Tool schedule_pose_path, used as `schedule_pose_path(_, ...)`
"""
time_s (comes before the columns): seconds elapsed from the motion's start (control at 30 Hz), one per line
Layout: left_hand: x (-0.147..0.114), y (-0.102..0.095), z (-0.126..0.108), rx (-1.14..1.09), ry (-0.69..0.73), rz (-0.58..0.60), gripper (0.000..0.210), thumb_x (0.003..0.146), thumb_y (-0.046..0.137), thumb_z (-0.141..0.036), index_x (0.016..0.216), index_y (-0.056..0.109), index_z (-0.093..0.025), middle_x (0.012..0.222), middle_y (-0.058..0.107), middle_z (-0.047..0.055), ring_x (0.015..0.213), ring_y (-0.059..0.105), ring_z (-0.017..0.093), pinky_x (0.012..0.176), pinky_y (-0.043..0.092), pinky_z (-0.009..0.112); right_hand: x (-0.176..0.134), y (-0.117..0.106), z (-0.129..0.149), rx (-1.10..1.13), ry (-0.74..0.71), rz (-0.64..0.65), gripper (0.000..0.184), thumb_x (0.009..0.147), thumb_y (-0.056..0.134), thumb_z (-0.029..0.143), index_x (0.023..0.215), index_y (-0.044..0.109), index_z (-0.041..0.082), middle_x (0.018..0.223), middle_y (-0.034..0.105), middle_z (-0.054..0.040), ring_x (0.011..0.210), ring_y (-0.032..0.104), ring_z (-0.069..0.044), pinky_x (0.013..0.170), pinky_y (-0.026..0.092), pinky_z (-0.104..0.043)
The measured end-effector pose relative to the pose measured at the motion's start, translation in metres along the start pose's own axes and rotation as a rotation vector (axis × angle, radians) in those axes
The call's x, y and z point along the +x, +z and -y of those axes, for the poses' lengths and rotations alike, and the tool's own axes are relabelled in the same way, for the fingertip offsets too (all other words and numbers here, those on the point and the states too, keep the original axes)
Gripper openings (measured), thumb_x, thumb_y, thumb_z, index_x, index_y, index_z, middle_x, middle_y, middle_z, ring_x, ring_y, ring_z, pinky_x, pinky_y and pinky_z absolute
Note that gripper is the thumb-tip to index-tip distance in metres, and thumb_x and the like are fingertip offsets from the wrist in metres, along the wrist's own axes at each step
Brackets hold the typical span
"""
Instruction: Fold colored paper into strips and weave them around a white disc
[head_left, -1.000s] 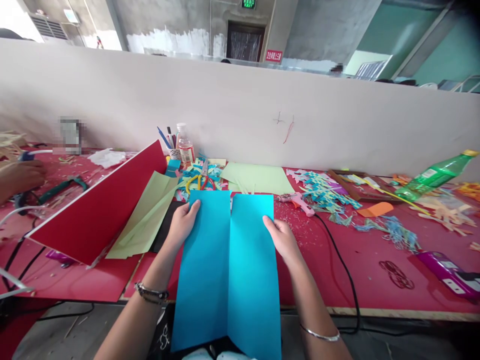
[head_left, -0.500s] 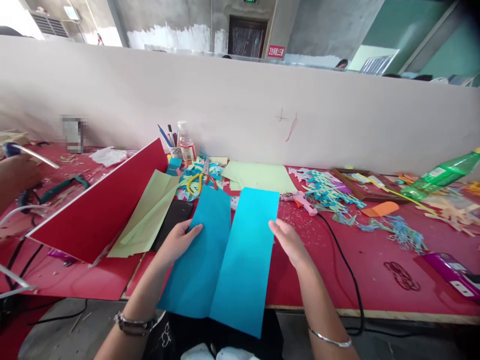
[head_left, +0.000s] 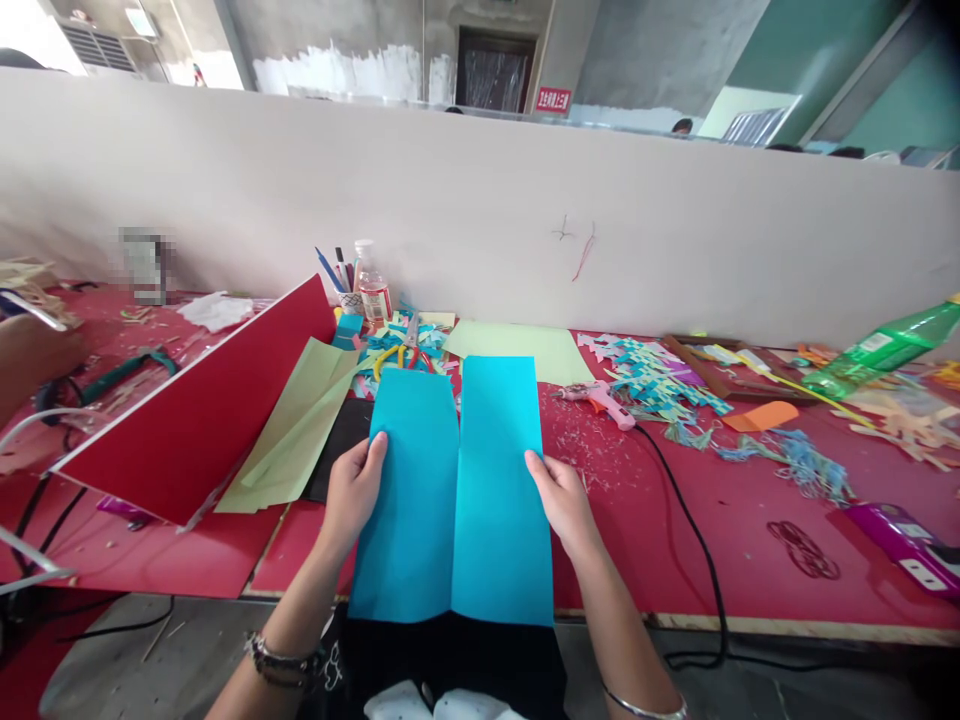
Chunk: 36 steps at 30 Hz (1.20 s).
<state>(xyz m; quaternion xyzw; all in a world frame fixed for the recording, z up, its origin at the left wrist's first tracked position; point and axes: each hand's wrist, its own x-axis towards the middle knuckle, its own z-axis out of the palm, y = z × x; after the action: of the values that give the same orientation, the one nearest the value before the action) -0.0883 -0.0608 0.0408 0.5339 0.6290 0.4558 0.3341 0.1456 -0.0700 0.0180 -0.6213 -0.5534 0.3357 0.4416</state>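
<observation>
- Left hand (head_left: 354,487) pinches the left edge of the blue sheet (head_left: 454,490): thumb on top, fingers curled under, closed on the paper.
- Right hand (head_left: 564,502) does the same on the right edge, thumb over, fingers under.
- Blue sheet lies between the two hands, half on the red table (head_left: 720,520), near end hanging past the table edge toward the lap.
- Sheet shows a centre crease running away from the fingers; far end split or notched into two flaps.
- Step, by my read: opening and flattening a folded sheet, lining it up square on the table.
- Next move likely calls for an even pull from both thumbs so the crease stays straight, then pressing the halves down; a skewed grip would warp it.
- Just beyond the fingertips: scissors (head_left: 405,345) among blue scraps, a green sheet (head_left: 517,350).
- Outside the left fingers: pale green paper (head_left: 300,425), a red board (head_left: 210,410) propped up.
- Outside the right fingers: glue gun (head_left: 596,402) with black cord (head_left: 686,530), well apart from the hand.
- Far right: green bottle (head_left: 881,350) lying down, purple thing (head_left: 896,535).
- Another person's hand (head_left: 34,350) at far left edge, apart.
</observation>
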Motion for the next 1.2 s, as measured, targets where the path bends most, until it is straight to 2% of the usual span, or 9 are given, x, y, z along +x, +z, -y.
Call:
schedule_pose_path(0.23, 0.0019, 0.0007, 0.0024, -0.054, -0.031, 0.013, 0.038, 0.074, 0.039, -0.051, 0.058, 0.041, -0.017, 0.047, 0.032, -0.005, 0.044, 0.030, 0.008, 0.040, 0.027, 0.019, -0.0005, -0.0029, 0.0028, -0.016, -0.031, -0.048, 0.044, 0.074, 0.040, 0.056, 0.051, 0.027, 0.020, 0.046, 0.023, 0.0057, 0.044, 0.024, -0.008, 0.042, 0.019, -0.023)
schedule_pose_path(0.53, 0.0020, -0.0021, 0.0044, -0.066, -0.042, 0.020, 0.036, 0.075, 0.039, -0.049, 0.061, 0.045, -0.016, 0.049, 0.039, -0.003, 0.046, 0.037, 0.010, 0.043, 0.032, 0.019, -0.0015, -0.0009, 0.0010, -0.007, -0.048, -0.072, 0.041, 0.076, 0.041, 0.049, 0.051, 0.027, 0.019, 0.047, 0.022, 0.0061, 0.045, 0.023, -0.007, 0.042, 0.018, -0.022)
schedule_pose_path(0.73, 0.0034, -0.0032, 0.0053, -0.130, -0.058, 0.049, 0.034, 0.076, 0.042, -0.048, 0.066, 0.049, -0.016, 0.053, 0.046, -0.002, 0.050, 0.043, 0.011, 0.047, 0.037, 0.020, -0.0022, -0.0015, 0.0027, 0.031, -0.041, -0.063, 0.043, 0.075, 0.041, 0.053, 0.053, 0.025, 0.020, 0.049, 0.021, 0.0060, 0.046, 0.022, -0.007, 0.043, 0.019, -0.023)
schedule_pose_path(0.93, 0.0022, -0.0035, 0.0052, -0.127, -0.062, 0.037, 0.036, 0.075, 0.043, -0.049, 0.062, 0.049, -0.016, 0.051, 0.046, -0.003, 0.047, 0.041, 0.009, 0.044, 0.034, 0.018, -0.0039, -0.0027, 0.0049, 0.051, -0.028, -0.050, 0.043, 0.075, 0.041, 0.053, 0.053, 0.025, 0.020, 0.049, 0.021, 0.0058, 0.047, 0.021, -0.008, 0.044, 0.019, -0.023)
schedule_pose_path(1.2, 0.0034, -0.0060, 0.0083, -0.141, -0.100, 0.060, 0.037, 0.074, 0.043, -0.051, 0.068, 0.052, -0.015, 0.054, 0.050, -0.002, 0.051, 0.047, 0.011, 0.047, 0.038, 0.019, -0.0041, -0.0024, 0.0055, 0.060, -0.026, -0.047, 0.043, 0.075, 0.041, 0.052, 0.053, 0.024, 0.020, 0.049, 0.020, 0.0061, 0.047, 0.020, -0.007, 0.044, 0.018, -0.022)
